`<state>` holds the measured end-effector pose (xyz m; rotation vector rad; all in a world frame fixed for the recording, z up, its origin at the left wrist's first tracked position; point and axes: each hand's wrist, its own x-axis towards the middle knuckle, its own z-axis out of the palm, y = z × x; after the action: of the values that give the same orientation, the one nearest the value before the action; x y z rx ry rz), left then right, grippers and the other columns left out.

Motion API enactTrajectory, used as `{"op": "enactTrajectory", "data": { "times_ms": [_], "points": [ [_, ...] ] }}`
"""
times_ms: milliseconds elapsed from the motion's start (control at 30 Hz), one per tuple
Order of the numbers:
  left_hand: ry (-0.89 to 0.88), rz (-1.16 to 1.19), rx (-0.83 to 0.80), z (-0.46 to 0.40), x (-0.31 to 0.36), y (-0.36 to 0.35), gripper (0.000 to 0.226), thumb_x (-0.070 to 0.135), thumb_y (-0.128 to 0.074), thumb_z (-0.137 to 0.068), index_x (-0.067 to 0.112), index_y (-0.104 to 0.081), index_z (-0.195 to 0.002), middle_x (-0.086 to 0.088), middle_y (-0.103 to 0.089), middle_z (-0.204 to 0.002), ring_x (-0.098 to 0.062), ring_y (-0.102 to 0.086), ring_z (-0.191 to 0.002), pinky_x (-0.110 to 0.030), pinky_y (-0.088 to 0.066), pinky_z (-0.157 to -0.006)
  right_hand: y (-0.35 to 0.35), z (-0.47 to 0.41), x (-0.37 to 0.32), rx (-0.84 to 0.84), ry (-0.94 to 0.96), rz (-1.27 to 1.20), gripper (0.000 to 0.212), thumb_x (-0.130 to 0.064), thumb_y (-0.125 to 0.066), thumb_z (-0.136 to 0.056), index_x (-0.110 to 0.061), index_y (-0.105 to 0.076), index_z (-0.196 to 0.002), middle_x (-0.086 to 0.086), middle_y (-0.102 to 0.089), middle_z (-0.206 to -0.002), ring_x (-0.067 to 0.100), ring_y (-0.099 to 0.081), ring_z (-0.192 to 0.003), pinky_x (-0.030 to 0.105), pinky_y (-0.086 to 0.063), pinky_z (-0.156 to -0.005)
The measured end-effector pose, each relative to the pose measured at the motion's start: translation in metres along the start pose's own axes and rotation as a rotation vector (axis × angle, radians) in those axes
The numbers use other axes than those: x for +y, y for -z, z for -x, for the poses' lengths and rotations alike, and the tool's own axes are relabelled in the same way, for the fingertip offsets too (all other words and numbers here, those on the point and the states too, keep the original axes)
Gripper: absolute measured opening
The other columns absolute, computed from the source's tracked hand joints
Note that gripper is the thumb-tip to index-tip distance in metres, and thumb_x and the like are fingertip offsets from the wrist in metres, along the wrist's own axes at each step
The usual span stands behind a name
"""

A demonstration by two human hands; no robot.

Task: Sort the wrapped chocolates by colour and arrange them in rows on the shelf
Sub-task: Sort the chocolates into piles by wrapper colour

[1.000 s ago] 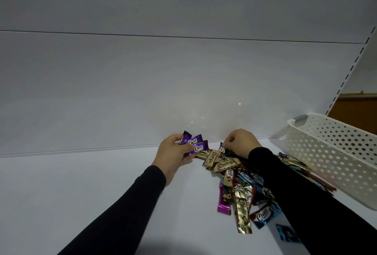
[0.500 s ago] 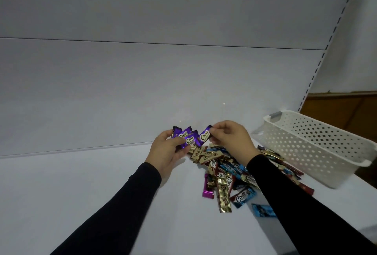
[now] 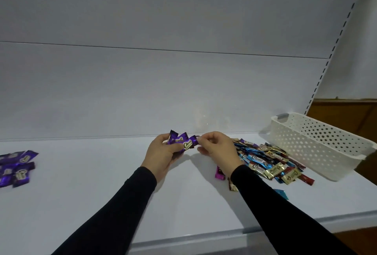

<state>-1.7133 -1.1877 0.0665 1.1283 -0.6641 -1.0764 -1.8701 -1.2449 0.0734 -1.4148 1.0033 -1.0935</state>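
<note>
Room: pale grey back panels rise behind a white shelf [image 3: 85, 189]; a slotted upright runs up at the right, and brown wood shows beyond it.
Surface: the shelf board is smooth and flat, with a grey front lip; it carries everything named below.
Left hand: the left hand [image 3: 161, 156] is lifted a little above the shelf, fingers curled round a fan of purple chocolates [image 3: 182, 141] whose twisted ends stick up past the thumb.
Right hand: the right hand [image 3: 217, 149] is close against the left, its thumb and forefinger pinching the right end of the nearest purple wrapper; the other fingers are loosely curled.
Key relation: the held wrappers lie between the two hands, long axes running roughly left to right; the purple group [image 3: 16, 168] already laid down sits far left, well apart, on the left hand's side.
Mixed pile: blue, gold and dark red chocolates [image 3: 265, 163] lie in a heap just right of the right wrist, with a magenta one [image 3: 219, 174] at its near edge.
Basket: a white perforated basket [image 3: 318, 146] stands beside the pile at the far right.
Judgement: the handful probably goes left to join the purple group, so the left hand is better placed to carry it.
</note>
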Motion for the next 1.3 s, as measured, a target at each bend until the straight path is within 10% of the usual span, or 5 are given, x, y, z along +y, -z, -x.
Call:
{"op": "enactTrajectory", "data": {
  "times_ms": [333, 733, 1300],
  "points": [
    [-0.384, -0.493, 0.453, 0.050, 0.043, 0.153, 0.037, 0.008, -0.073, -0.087, 0.025, -0.056, -0.115, 0.011, -0.065, -0.100, -0.007, -0.061, -0.088, -0.018, -0.044, -0.072, -0.089, 0.032, 0.010, -0.447, 0.432, 0.904, 0.057, -0.050, -0.047, -0.098, -0.023, -0.040, -0.148, -0.004, -0.031, -0.156, 0.010, -0.026, -0.144, 0.019, -0.018, -0.113],
    [-0.304, -0.829, 0.938, 0.118, 0.086, 0.305, 0.046, 0.002, -0.058, -0.095, 0.008, -0.049, -0.140, -0.011, -0.061, -0.132, -0.029, -0.057, -0.121, -0.038, -0.045, -0.102, -0.228, 0.068, 0.011, -0.795, 0.418, 1.006, 0.073, -0.063, -0.038, -0.096, -0.026, -0.021, -0.156, -0.004, -0.006, -0.165, 0.012, 0.000, -0.151, 0.031, -0.005, -0.122],
    [0.165, -1.622, 0.732, 0.073, 0.069, 0.367, 0.066, 0.061, -0.027, -0.100, 0.032, -0.014, -0.158, -0.012, -0.009, -0.166, -0.041, -0.014, -0.149, -0.054, -0.017, -0.119, -0.278, 0.071, 0.030, -0.815, 0.463, 1.212, 0.074, -0.070, -0.025, -0.094, -0.030, -0.016, -0.155, 0.004, -0.005, -0.165, 0.020, 0.002, -0.151, 0.043, 0.000, -0.122]
  ]
}}
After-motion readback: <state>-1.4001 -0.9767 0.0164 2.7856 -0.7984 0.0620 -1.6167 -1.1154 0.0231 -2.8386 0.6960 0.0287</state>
